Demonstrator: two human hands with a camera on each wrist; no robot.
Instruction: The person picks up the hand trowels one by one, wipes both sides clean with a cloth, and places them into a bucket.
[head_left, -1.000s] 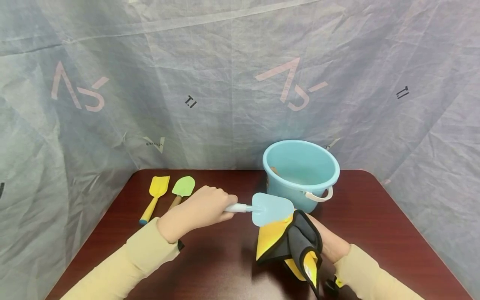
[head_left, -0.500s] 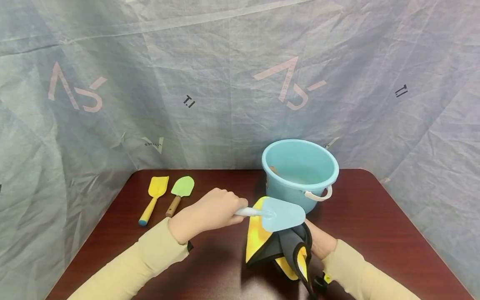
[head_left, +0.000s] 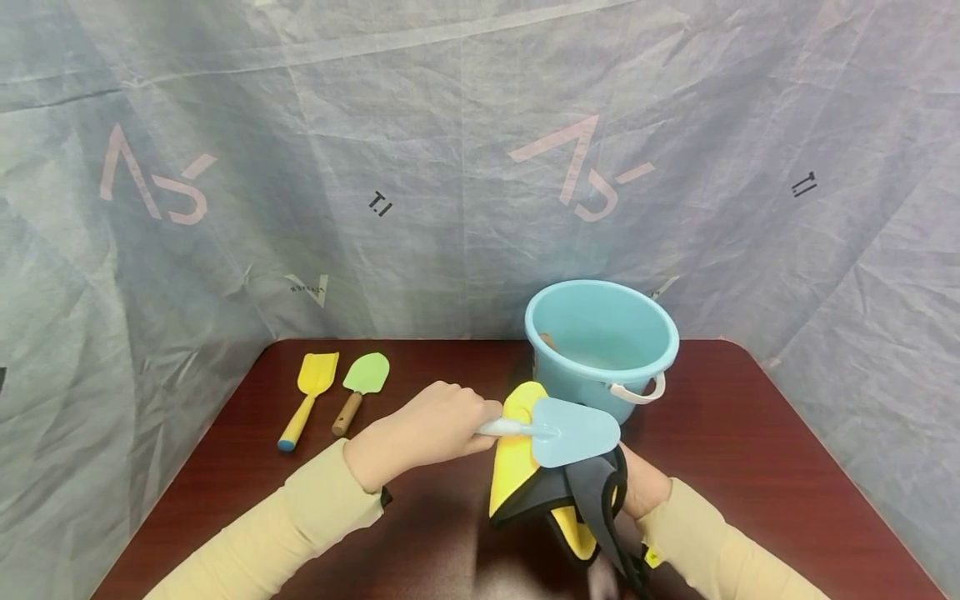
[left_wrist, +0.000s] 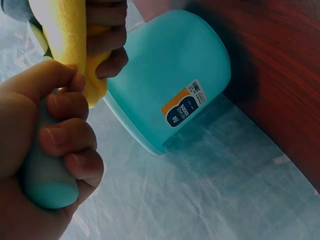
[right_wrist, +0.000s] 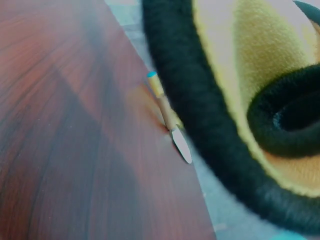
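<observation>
In the head view my left hand (head_left: 431, 423) grips the pale handle of a small light-blue toy shovel (head_left: 576, 433), its blade pointing right. The left wrist view shows the fingers curled round the handle (left_wrist: 47, 172), which has a teal end. My right hand (head_left: 643, 483), partly hidden, holds a yellow and dark grey cloth (head_left: 516, 467) with black edging behind and below the blade. Fingers of that hand (left_wrist: 107, 32) show bent against the yellow cloth (left_wrist: 65, 30) in the left wrist view. The cloth (right_wrist: 270, 45) fills much of the right wrist view.
A light-blue bucket (head_left: 600, 375) with a white handle stands behind the right hand, a brownish item partly visible inside. A yellow toy shovel (head_left: 309, 398) and a green one with a wooden handle (head_left: 362, 387) lie at the table's back left. Grey sheeting (head_left: 450, 167) hangs behind.
My left hand and the blue shovel have moved right, while the right hand and cloth have shifted slightly left. More yellow cloth now shows behind the shovel's neck.
</observation>
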